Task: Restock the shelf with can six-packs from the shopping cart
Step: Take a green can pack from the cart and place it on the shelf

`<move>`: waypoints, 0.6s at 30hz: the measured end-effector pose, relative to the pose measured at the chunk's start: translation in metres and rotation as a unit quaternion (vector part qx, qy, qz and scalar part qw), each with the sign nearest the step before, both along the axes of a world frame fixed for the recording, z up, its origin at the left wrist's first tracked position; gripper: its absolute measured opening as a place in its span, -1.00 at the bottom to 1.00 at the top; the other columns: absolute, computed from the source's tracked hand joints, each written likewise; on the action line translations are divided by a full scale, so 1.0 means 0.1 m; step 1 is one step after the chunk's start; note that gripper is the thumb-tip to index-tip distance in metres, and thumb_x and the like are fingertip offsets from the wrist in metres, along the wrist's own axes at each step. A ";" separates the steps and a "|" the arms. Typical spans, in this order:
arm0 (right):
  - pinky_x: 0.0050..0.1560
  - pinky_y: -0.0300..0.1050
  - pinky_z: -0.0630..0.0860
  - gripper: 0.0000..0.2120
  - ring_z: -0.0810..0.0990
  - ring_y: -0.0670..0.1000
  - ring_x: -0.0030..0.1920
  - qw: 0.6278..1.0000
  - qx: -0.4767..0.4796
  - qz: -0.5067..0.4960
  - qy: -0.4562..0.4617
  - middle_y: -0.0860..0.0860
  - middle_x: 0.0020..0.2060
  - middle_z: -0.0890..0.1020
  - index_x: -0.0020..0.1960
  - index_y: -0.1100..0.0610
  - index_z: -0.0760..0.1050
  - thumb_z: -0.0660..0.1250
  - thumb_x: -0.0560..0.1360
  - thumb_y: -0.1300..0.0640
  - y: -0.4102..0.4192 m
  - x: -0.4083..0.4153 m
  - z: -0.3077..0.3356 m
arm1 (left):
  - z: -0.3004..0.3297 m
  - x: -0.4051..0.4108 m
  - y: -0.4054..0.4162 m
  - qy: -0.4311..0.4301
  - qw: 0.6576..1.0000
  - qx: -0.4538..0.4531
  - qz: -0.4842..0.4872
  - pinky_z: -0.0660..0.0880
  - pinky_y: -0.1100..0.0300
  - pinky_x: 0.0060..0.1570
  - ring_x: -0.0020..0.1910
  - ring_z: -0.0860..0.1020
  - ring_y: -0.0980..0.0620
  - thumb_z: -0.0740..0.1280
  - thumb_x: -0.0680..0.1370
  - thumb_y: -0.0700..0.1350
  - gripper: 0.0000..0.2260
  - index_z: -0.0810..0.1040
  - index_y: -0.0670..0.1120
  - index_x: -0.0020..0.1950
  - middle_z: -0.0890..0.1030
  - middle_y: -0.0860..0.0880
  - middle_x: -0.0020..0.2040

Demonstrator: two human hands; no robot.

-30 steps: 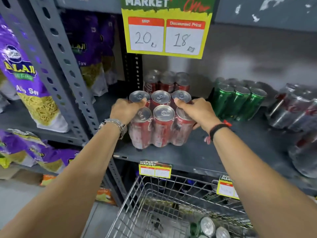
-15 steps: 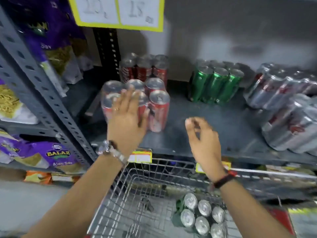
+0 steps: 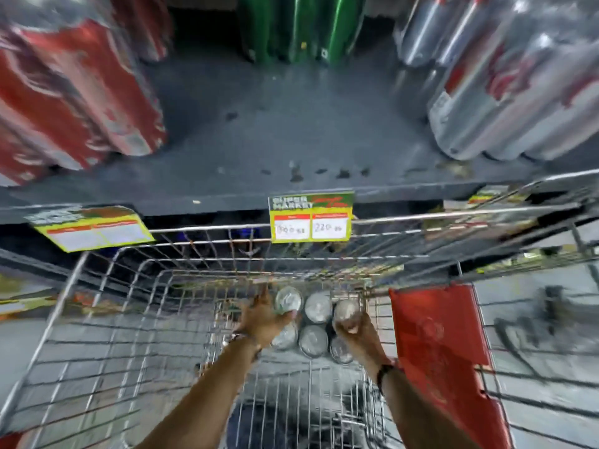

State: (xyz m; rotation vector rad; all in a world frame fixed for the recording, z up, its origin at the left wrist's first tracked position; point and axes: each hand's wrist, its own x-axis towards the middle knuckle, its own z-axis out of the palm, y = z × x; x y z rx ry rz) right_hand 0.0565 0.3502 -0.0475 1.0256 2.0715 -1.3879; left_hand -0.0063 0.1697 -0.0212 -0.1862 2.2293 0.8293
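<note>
Head camera looks down into the wire shopping cart (image 3: 107,322), where a six-pack of silver-topped cans (image 3: 312,322) stands at about 6 o'clock. Left hand (image 3: 262,317) wraps its 9 o'clock side, right hand (image 3: 355,330) its 3 o'clock side; both curl around the pack. At 12 o'clock, the dark shelf (image 3: 275,124) carries red cans (image 3: 71,92), green cans (image 3: 301,27), silver cans (image 3: 505,79), blurred.
</note>
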 end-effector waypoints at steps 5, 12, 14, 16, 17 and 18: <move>0.14 0.11 0.45 -0.83 0.50 0.09 0.02 0.989 -0.135 -0.062 -0.019 0.11 -0.10 0.54 -0.19 0.07 0.37 0.36 0.42 0.23 0.02 0.00 -0.11 | -0.18 0.05 0.16 -0.102 0.946 0.228 0.205 0.45 0.34 -0.17 0.05 0.48 0.12 0.23 0.47 -0.41 -0.60 0.29 -0.22 0.28 0.52 -0.03 -0.01; 0.11 0.22 0.52 -0.84 0.58 0.17 -0.03 0.998 -0.059 -0.032 0.016 0.28 -0.04 0.62 -0.22 0.15 0.43 0.40 0.40 0.12 0.02 0.06 0.21 | 0.07 0.24 0.10 -0.159 0.915 0.253 0.272 0.28 -0.11 0.25 0.28 0.38 -0.10 0.27 0.50 -0.25 -0.56 0.26 -0.17 0.36 0.41 -0.15 0.36; -0.16 -0.11 0.56 -0.78 0.61 0.07 -0.07 0.999 -0.034 0.002 0.026 0.19 -0.01 0.67 -0.08 0.16 0.46 0.39 0.40 0.04 0.03 0.06 0.52 | 0.31 0.30 0.08 -0.164 0.909 0.269 0.273 0.20 -0.19 0.33 0.32 0.38 -0.11 0.29 0.49 -0.22 -0.58 0.31 -0.17 0.34 0.44 -0.15 0.35; -0.20 -0.15 0.53 -0.65 0.61 0.11 -0.01 0.996 0.038 0.064 0.040 0.14 -0.05 0.66 0.04 0.23 0.47 0.35 0.42 -0.02 0.05 0.04 0.91 | 0.60 0.34 0.07 -0.143 0.906 0.284 0.277 0.32 -0.08 0.24 0.17 0.47 -0.08 0.27 0.50 -0.21 -0.65 0.38 -0.20 0.27 0.59 -0.12 0.12; -0.14 -0.10 0.51 -0.61 0.60 0.15 0.04 0.989 0.094 0.097 0.060 0.15 -0.05 0.65 0.06 0.25 0.47 0.33 0.43 -0.06 0.07 0.03 1.13 | 0.77 0.35 0.06 -0.125 0.908 0.291 0.275 0.40 0.07 0.05 0.01 0.51 -0.04 0.26 0.51 -0.22 -0.71 0.43 -0.22 0.21 0.61 -0.08 -0.03; -0.08 -0.06 0.50 -0.56 0.58 0.19 0.07 0.978 0.143 0.124 0.085 0.19 -0.04 0.65 0.06 0.24 0.48 0.31 0.42 -0.12 0.10 0.03 1.35 | 0.95 0.34 0.04 -0.106 0.909 0.300 0.269 0.40 0.15 -0.15 -0.14 0.50 0.02 0.26 0.51 -0.22 -0.80 0.48 -0.22 0.12 0.58 -0.06 -0.13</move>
